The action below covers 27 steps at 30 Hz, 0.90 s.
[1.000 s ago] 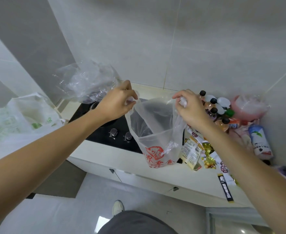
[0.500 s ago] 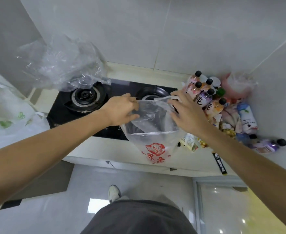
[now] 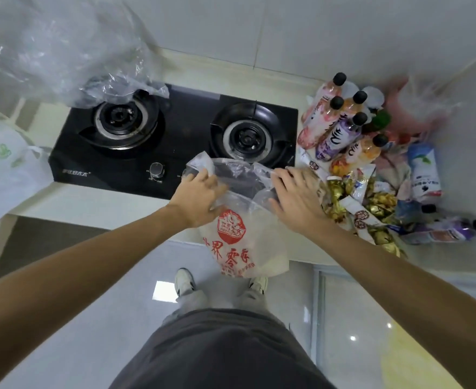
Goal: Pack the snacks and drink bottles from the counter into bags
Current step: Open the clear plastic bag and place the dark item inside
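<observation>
Both hands grip one translucent plastic bag with red printed characters [image 3: 236,240]: left hand [image 3: 196,196] pinching its left rim, right hand [image 3: 295,197] its right, mouth spread over the pale counter's front edge [image 3: 96,204]. Bag looks empty; step is opening it. Next, probably: free the right hand for the nearby black-capped drink bottles [image 3: 340,122] and gold-wrapped snacks [image 3: 371,203].

Single head-worn view, looking steeply down, close over stove [image 3: 172,136] and counter [image 3: 91,203]
</observation>
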Each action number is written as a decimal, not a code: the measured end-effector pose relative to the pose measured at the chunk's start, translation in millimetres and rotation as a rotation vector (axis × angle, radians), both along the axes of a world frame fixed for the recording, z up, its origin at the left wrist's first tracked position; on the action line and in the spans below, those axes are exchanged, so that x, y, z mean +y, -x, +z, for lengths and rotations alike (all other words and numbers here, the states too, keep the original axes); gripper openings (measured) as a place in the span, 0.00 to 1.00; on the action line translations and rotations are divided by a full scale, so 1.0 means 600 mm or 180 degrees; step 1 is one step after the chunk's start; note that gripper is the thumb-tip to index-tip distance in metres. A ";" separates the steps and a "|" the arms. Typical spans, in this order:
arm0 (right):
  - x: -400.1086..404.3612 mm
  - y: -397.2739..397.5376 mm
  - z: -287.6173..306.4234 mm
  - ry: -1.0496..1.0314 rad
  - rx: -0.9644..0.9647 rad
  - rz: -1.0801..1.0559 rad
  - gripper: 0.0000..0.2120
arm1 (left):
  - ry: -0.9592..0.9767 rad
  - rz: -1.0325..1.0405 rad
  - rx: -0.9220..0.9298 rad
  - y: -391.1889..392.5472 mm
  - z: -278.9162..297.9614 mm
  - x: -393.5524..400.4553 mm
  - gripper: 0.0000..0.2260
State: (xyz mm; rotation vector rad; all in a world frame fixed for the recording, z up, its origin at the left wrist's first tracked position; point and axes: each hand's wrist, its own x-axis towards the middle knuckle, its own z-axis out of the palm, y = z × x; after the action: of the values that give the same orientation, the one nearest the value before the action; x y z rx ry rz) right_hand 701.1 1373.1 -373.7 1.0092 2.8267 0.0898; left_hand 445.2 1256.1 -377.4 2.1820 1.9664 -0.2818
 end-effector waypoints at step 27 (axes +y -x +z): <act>0.000 0.010 -0.176 0.0333 0.0484 0.1288 0.11 | 0.0615 -0.0080 -0.0061 -0.022 -0.109 0.022 0.24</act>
State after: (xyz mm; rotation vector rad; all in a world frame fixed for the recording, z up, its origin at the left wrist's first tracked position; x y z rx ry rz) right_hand 695.3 1373.2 -479.5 0.4286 3.0942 -0.0970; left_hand 458.3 1269.5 -442.9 2.0805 1.8198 -0.4338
